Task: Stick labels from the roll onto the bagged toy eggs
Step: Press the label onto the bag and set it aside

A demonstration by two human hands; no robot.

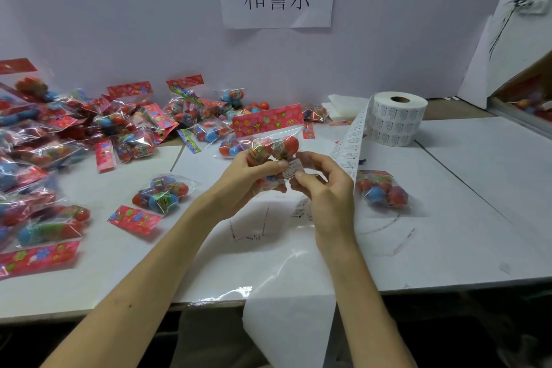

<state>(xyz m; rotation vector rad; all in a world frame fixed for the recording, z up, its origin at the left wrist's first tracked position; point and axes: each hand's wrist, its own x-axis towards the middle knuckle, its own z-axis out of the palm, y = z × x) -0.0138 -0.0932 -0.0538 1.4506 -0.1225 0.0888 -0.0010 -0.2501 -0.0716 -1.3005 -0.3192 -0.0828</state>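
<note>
- Backing strip [286, 302], nearest the camera, hangs over the table [448, 218] edge.
- Left hand [254, 170] grips a bag [268, 140] of eggs, held upright above the table.
- Right hand [322, 185] pinches a label [293, 168] against the bag.
- Roll [395, 118] stands behind, to the right.
- Another bag [382, 191] lies just right of the hands; a pile [74, 134] covers the left.

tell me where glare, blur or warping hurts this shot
Head view: glare streaks the clear film on the table; the pile of bags at far left is smeared; the table's edge bows from the wide lens; the label print is unreadable.
</note>
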